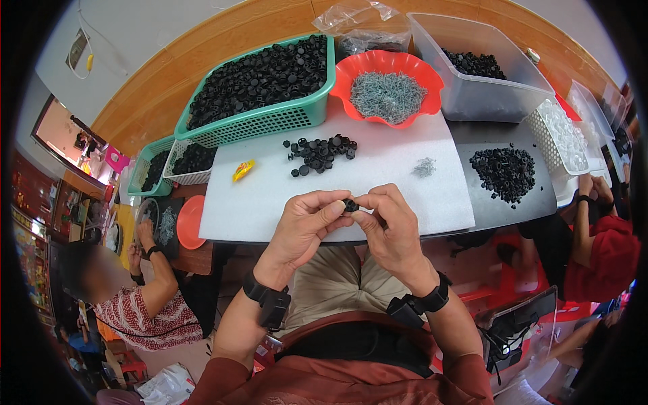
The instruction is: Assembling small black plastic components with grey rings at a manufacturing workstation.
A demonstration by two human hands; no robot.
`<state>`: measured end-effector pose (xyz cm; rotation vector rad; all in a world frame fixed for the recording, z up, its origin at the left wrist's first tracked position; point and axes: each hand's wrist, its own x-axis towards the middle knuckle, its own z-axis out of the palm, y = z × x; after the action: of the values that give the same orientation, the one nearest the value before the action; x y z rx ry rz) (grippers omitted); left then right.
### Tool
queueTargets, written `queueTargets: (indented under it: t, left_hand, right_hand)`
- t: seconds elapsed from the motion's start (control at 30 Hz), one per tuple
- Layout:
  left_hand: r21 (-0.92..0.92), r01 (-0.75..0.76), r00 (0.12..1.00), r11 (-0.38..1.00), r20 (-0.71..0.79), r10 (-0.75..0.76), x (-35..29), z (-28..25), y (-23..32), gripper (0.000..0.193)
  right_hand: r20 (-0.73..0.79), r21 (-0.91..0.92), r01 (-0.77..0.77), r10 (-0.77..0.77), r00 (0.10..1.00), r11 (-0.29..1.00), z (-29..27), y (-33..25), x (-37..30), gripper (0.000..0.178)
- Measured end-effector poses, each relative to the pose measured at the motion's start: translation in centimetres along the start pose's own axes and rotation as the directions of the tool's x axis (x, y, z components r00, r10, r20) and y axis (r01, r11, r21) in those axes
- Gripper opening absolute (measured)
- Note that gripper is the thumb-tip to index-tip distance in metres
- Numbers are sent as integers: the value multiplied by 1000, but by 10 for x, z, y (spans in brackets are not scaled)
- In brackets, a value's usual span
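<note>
In front of the red bowl (345, 74), left hand (307, 219) and right hand (388, 219) pinch a black part (349, 204), likely light and stiff, best held by its rim

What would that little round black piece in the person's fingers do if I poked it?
The black piece would probably be light, being small enough to pinch between fingers. Its rounded edge suggests it might roll if set on its side. It's likely stiff, not squishy: no bending shows under the pinch.

There's one held black part (349, 205), one yellow packet (243, 170).
</note>
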<state>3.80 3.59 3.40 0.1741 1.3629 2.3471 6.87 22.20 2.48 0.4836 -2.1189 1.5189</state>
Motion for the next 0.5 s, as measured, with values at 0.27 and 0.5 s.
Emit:
queueTargets:
  t: [0.27,0.5]
  left_hand:
    - [16,-13,1000,1000,5,13,0,1,-2,19]
    - [12,-14,1000,1000,-21,15,0,3,-3,18]
  right_hand:
    - [-69,66,19,-14,998,998,1,4,-2,22]
    - [-108,41,80,-75,991,996,5,7,-4,23]
